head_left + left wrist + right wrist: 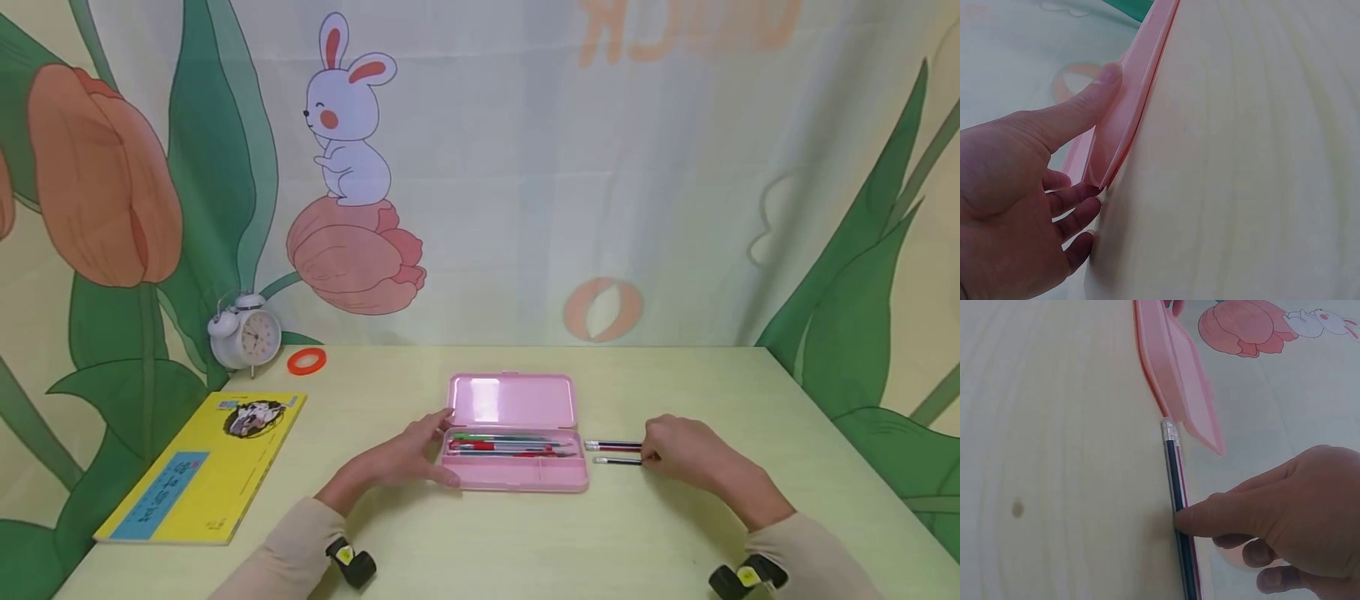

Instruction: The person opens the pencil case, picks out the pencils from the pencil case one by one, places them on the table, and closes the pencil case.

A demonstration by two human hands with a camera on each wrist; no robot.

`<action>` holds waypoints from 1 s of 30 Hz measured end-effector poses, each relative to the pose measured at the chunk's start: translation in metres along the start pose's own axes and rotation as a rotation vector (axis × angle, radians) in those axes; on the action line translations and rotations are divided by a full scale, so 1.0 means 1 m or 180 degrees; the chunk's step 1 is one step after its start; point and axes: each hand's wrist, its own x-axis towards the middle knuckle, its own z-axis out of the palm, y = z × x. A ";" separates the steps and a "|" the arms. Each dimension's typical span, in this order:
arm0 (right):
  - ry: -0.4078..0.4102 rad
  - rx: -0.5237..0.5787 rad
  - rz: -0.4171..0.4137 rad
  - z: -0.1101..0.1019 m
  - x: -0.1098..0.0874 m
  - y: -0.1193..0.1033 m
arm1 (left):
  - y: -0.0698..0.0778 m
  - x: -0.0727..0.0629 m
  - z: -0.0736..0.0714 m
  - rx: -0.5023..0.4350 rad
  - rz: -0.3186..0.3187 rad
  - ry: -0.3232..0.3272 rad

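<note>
A pink pencil case [487,477] lies with its lid raised; pens and pencils [510,447] fill its long compartment. My left hand [405,454] grips the left end of the case. The left wrist view shows the thumb [1100,87] against the front wall and fingertips at the corner. Right of the case lie dark pencils with white erasers, some striped red [615,447]. My right hand [686,450] covers their far ends. In the right wrist view its thumb [1200,520] pinches a dark pencil [1175,469]; the opposing fingertip is hidden.
At the left, a yellow book [202,467] lies along the table edge. Behind it stand a white alarm clock [255,333] and a red-orange ring [307,361]. A printed curtain [480,250] hangs at the back of the table.
</note>
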 end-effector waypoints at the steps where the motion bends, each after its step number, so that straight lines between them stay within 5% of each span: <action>1: 0.0036 -0.0038 -0.0005 0.000 0.000 0.000 | 0.000 0.000 0.000 -0.0004 0.0012 -0.0001; 30: 0.0321 -0.0333 -0.0010 0.009 0.008 0.001 | 0.000 -0.001 0.000 -0.0008 -0.0068 -0.0037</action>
